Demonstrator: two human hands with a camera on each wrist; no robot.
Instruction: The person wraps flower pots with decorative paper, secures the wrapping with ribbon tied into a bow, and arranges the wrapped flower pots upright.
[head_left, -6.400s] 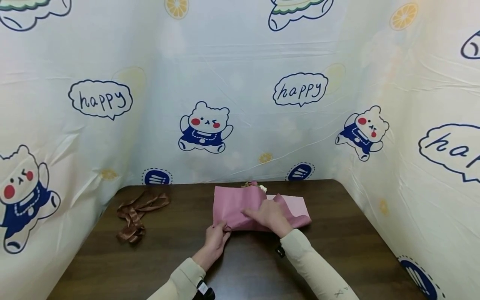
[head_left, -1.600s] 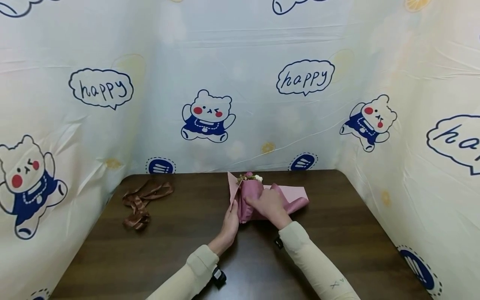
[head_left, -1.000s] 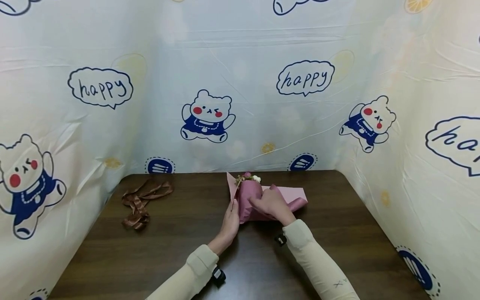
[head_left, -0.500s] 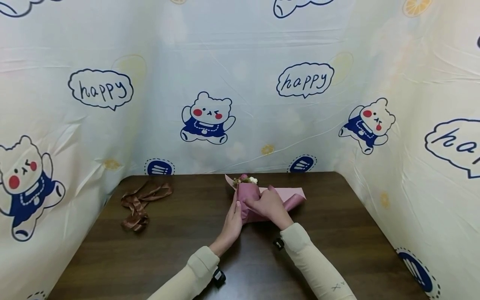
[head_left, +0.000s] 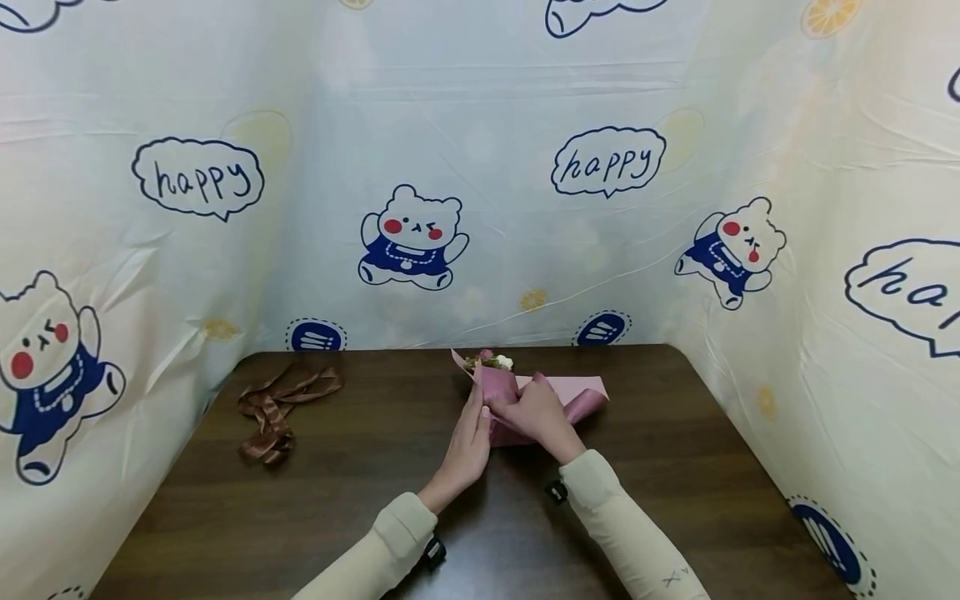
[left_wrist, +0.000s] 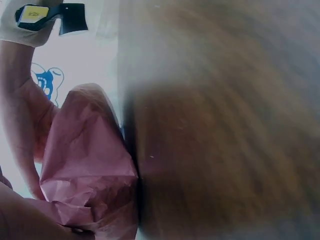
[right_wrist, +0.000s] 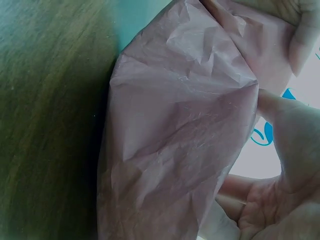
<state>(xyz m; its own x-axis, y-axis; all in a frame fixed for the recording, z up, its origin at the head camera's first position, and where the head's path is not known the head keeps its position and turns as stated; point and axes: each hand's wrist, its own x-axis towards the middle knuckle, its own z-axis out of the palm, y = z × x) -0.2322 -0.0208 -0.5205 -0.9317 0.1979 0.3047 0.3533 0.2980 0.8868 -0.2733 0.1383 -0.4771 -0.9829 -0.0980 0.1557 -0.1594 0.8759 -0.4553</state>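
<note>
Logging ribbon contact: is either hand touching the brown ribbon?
No, the brown ribbon lies on the table, apart from the left hand and right hand.

Creased pink paper point(right_wrist: 175, 125) fills the middle, stretching from 12 to 6 o'clock. Toward 4 o'clock is the right hand point(right_wrist: 302, 150), its thumb at the paper's edge, its fingers bent beside it lower down. The left hand point(right_wrist: 304, 30) meets the paper at 1 o'clock. Wooden tabletop point(right_wrist: 50, 125) spans 9 o'clock; a blue-marked white backdrop point(right_wrist: 257, 162) peeks through at 3
</note>
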